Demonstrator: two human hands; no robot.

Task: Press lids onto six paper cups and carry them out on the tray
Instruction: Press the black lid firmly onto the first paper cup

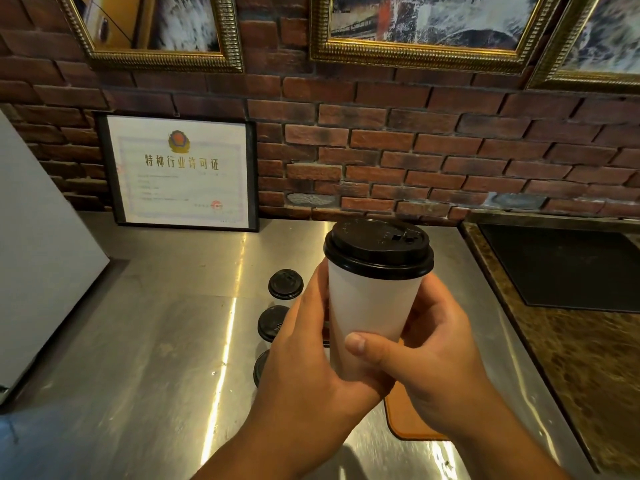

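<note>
1. A grey panel leans in at the far left edge.
2. A framed certificate stands on the steel counter and leans against the brick wall.
3. Three other lids, black, sit in a row on the counter, running from far to near. The left hand partly hides the middle and near ones. What is under them is mostly hidden.
4. The left hand is wrapped round the left side and base of the cup, its fingers curled behind it.
5. The cup is white paper, upright and held up off the counter between both hands. A black lid sits level on its rim.
6. The right hand grips the cup from the right. Its thumb lies across the front of the cup, and its fingers are out of sight behind.
7. An orange-brown tray lies on the counter under the right hand and wrist, with only one rounded corner showing.
8. On the right, a dark stone top adjoins the counter and carries a black mat.
9. Gold picture frames hang on the wall above.
</note>
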